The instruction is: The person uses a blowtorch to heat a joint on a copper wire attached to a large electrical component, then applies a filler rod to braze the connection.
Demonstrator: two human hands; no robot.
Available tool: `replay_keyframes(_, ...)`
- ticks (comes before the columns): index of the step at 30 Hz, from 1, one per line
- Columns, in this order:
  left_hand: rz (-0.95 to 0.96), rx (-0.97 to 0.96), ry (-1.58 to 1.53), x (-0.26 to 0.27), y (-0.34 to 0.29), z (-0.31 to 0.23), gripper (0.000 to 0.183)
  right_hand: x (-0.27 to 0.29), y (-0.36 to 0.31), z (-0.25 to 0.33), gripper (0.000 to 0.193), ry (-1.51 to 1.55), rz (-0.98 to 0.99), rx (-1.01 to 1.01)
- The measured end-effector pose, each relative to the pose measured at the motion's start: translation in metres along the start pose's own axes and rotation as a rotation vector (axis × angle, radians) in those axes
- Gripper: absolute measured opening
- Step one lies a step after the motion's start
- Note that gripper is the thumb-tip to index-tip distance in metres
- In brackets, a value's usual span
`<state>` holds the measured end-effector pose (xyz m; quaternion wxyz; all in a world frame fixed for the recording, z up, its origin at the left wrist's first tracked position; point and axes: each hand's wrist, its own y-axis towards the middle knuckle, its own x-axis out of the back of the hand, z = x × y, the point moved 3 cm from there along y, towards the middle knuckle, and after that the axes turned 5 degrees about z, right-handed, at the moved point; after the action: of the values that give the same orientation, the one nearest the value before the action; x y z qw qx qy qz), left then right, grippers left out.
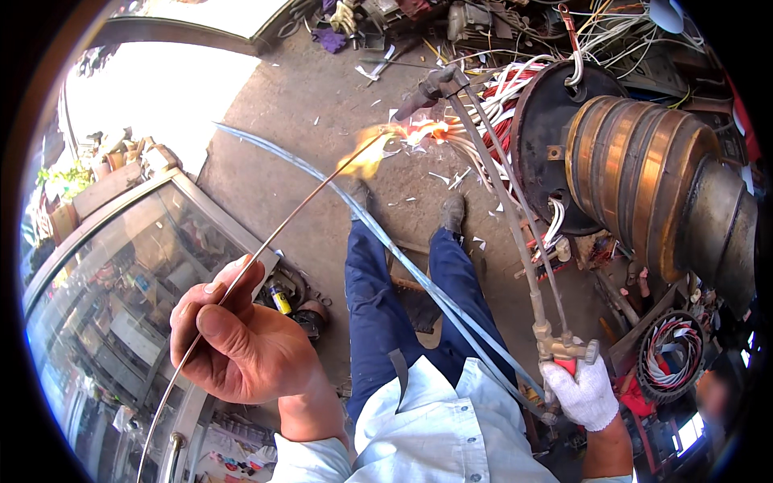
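My bare left hand (250, 346) is closed around a thin brazing rod (282, 225), pinched between thumb and fingers. The rod slants up and right, its far tip in an orange-yellow flame (369, 149). My right hand (586, 396), in a white knitted glove, grips a gas torch (515, 221) by its valve end. Two long metal tubes run from there up to the torch head (445, 83), whose nozzle points down and left. Beside the flame, red and white insulated wires (503, 101) come out of a round dark flange (535, 133); their ends glow.
Copper-coloured slip rings (628, 173) on a thick shaft stand at the right. Pale blue hoses (427, 282) cross over my legs. A glass-topped cabinet (113, 290) is at the left. A slotted ring with wire windings (671, 357) lies lower right. White scraps dot the floor (298, 97).
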<state>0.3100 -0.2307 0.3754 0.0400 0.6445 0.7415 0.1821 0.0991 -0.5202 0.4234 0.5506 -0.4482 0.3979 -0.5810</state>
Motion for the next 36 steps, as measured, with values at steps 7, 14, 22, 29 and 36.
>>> replay_keyframes(7,-0.032,-0.028,-0.041,-0.012,-0.002,-0.003,0.018,0.000,0.002,0.003,0.021,-0.080,-0.021,0.035)
replay_keyframes(14,0.037,-0.035,0.025,-0.013,-0.003,0.001,0.017,0.001,0.001,0.001,0.020,-0.054,-0.036,0.013)
replay_keyframes(22,-0.013,-0.064,0.031,-0.017,-0.003,0.000,0.018,0.003,0.002,-0.007,0.021,-0.087,-0.016,0.029)
replay_keyframes(29,0.026,-0.087,0.048,-0.011,-0.006,-0.004,0.017,0.003,0.005,-0.007,0.023,-0.121,-0.013,0.051)
replay_keyframes(36,0.002,-0.051,0.086,0.000,0.001,-0.001,0.018,0.001,0.007,-0.002,0.027,-0.121,-0.004,0.051)
